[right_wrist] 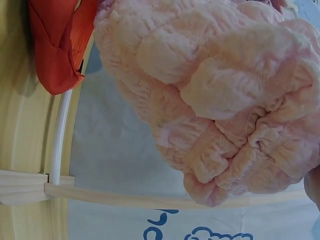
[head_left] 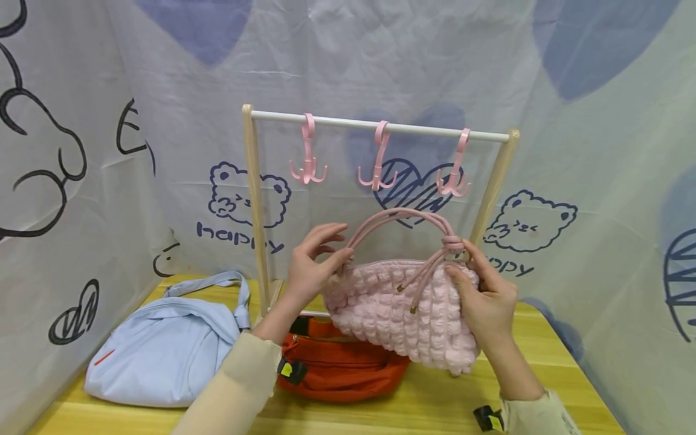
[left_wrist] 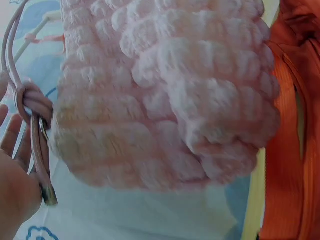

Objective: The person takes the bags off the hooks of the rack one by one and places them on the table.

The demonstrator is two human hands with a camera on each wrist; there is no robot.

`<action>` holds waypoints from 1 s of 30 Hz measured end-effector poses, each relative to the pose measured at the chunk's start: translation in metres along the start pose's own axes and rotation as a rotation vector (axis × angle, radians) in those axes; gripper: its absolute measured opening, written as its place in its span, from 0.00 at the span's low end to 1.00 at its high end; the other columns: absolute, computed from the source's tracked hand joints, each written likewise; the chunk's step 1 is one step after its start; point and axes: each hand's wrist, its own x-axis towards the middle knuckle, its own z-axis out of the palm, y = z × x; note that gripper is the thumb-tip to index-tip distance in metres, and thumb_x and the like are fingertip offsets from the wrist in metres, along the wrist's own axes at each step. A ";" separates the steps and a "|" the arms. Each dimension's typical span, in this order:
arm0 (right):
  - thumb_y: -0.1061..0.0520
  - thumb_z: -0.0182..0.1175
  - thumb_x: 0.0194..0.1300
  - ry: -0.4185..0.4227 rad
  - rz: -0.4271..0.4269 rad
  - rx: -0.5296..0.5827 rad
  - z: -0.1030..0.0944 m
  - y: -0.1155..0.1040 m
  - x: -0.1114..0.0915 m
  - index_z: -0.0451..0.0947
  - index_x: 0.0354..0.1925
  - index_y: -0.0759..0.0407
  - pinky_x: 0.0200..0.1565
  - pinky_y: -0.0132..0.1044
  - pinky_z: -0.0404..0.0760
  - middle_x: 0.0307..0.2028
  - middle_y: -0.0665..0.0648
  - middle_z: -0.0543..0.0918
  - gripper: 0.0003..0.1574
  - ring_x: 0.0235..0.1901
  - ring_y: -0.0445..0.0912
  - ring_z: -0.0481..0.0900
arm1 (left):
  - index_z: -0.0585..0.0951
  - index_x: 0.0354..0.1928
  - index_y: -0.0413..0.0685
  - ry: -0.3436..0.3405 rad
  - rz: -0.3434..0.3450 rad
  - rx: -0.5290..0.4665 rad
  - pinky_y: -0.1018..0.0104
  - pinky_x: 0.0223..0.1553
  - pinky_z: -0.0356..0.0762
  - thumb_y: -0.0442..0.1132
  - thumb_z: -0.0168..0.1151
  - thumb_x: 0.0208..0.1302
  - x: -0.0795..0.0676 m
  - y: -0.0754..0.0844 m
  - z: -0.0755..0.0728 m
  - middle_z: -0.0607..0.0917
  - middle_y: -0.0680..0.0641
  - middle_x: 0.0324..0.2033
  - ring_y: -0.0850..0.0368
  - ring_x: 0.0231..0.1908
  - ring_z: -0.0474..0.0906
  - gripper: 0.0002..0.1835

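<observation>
A puffy pale pink handbag [head_left: 402,308] hangs tilted in front of the rack, its right end lower. My right hand [head_left: 489,299] grips it at the upper right corner, thumb on the front, just below the knot of its looped cord strap [head_left: 405,212]. At the strap's left base is my left hand [head_left: 315,260], thumb touching there and fingers spread apart above. The left wrist view shows the knotted strap [left_wrist: 37,107] beside that hand's palm. Quilted fabric of the handbag [right_wrist: 210,90] fills much of the right wrist view, where the right hand is mostly hidden.
A wooden rack with a white rail [head_left: 348,122] carries three pink hooks [head_left: 308,169]. Below the handbag lies a red-orange bag [head_left: 342,368]. A light blue bag [head_left: 163,344] lies at left on the yellow wooden table [head_left: 549,362]. Printed cloth hangs behind.
</observation>
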 end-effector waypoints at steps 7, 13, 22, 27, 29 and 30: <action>0.78 0.70 0.58 0.017 0.004 -0.006 0.000 -0.001 0.001 0.82 0.61 0.69 0.23 0.19 0.75 0.30 0.40 0.83 0.31 0.20 0.32 0.74 | 0.82 0.66 0.46 -0.024 -0.041 0.059 0.52 0.61 0.77 0.27 0.73 0.62 -0.016 -0.011 -0.017 0.81 0.46 0.63 0.48 0.61 0.78 0.29; 0.78 0.70 0.58 0.037 0.012 0.008 0.002 -0.001 0.001 0.82 0.60 0.70 0.24 0.19 0.76 0.31 0.40 0.84 0.31 0.22 0.32 0.76 | 0.80 0.67 0.45 -0.041 -0.072 0.081 0.55 0.61 0.77 0.25 0.76 0.58 -0.029 -0.019 -0.026 0.81 0.45 0.65 0.48 0.63 0.77 0.33; 0.77 0.70 0.59 0.054 0.032 0.000 0.003 -0.004 0.002 0.81 0.62 0.68 0.23 0.19 0.75 0.32 0.40 0.85 0.31 0.22 0.32 0.75 | 0.77 0.71 0.47 -0.032 -0.116 0.022 0.69 0.62 0.76 0.25 0.79 0.54 -0.043 -0.030 -0.029 0.82 0.44 0.64 0.49 0.63 0.79 0.40; 0.76 0.70 0.60 0.071 0.031 0.006 0.003 -0.005 0.003 0.82 0.61 0.68 0.20 0.20 0.70 0.29 0.41 0.83 0.30 0.19 0.32 0.71 | 0.77 0.70 0.40 0.009 -0.118 0.032 0.71 0.62 0.76 0.23 0.78 0.52 -0.048 -0.032 -0.027 0.83 0.40 0.62 0.59 0.60 0.80 0.40; 0.76 0.70 0.60 0.075 0.034 0.010 0.003 -0.004 0.003 0.82 0.61 0.68 0.19 0.21 0.68 0.29 0.41 0.83 0.30 0.18 0.32 0.70 | 0.76 0.68 0.35 0.028 -0.106 0.004 0.71 0.60 0.78 0.21 0.76 0.54 -0.049 -0.031 -0.026 0.83 0.36 0.60 0.62 0.57 0.81 0.38; 0.76 0.70 0.60 0.076 0.037 0.009 0.004 -0.004 0.003 0.82 0.61 0.68 0.19 0.21 0.68 0.29 0.41 0.83 0.30 0.18 0.32 0.70 | 0.76 0.68 0.33 0.038 -0.096 -0.007 0.71 0.58 0.79 0.20 0.75 0.55 -0.049 -0.031 -0.025 0.83 0.34 0.59 0.64 0.56 0.81 0.36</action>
